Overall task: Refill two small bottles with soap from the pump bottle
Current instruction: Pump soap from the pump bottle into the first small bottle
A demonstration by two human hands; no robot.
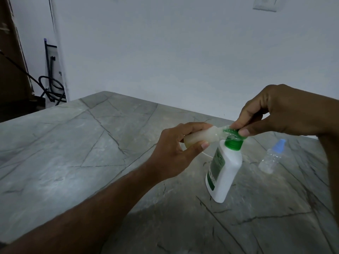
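A white pump bottle (225, 169) with a green collar and green label stands on the grey marble table (77, 143). My left hand (176, 149) grips a small bottle (201, 137) holding pale soap, tipped sideways with its mouth at the pump's green head. My right hand (275, 110) pinches that green pump head (233, 133) between thumb and fingers, right where the small bottle's mouth meets it. A second small clear bottle (271, 158) with a blue cap stands on the table to the right of the pump bottle, looking nearly empty.
The table's far edge runs along a white wall (183, 52). At the far left, past the table corner, a black metal frame and coiled cable (51, 85) lean by the wall. A wall socket plate (265, 4) sits at the upper right.
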